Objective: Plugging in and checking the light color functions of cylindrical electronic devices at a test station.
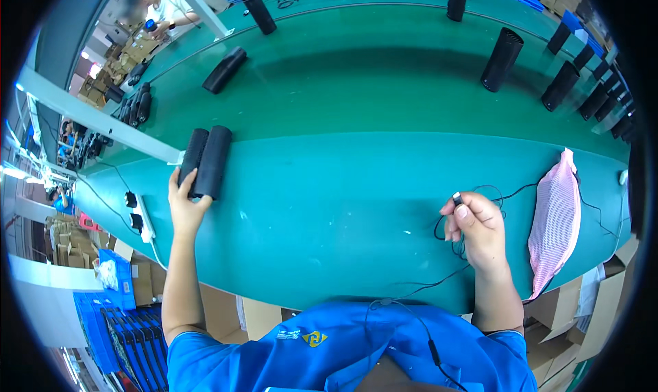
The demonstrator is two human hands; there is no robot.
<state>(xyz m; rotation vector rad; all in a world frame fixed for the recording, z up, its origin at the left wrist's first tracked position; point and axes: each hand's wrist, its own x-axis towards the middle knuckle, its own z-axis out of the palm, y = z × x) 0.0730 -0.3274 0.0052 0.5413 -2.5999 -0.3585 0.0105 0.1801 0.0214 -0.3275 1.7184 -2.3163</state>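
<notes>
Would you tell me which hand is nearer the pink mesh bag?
Right. The right hand, holding a cable plug, sits just left of the pink mesh bag; the left hand is far across the table.

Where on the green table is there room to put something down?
The widest bare patch of the table lies between the left hand at the two black cylinders and the right hand holding the cable plug. It is crowded by the pink mesh pouch and the standing cylinders.

factory assembly line: long green conveyor belt [356, 90] carrying rows of identical black cylinders [502, 59], another worker [161, 8] upper left, cardboard boxes [103, 83] stacked there, blue crates [127, 330] lower left.
</notes>
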